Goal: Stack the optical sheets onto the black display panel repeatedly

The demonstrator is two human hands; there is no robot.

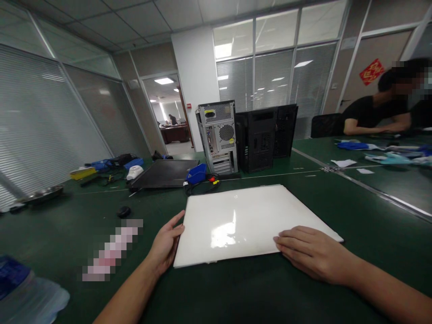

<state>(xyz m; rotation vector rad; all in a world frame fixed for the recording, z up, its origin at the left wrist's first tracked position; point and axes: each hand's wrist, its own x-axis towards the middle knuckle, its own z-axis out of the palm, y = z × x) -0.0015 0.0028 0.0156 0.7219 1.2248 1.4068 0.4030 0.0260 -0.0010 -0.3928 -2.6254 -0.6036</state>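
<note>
A glossy white rectangular panel [256,216] lies in front of me over the green table [151,207], with light glaring on its surface. At its left edge, my left hand [167,240] grips the panel, thumb and a finger at the rim and the other fingers partly hidden. My right hand [310,252] is on the near edge toward the right, its fingers pressed together over the panel's top face; its thumb is hidden.
Behind the panel stand a silver computer case [219,139] and black cases [263,139]. A flat black panel [165,173] and blue bin [196,173] lie left of them. A plastic bottle [30,297] is near left. A person [371,108] sits at right.
</note>
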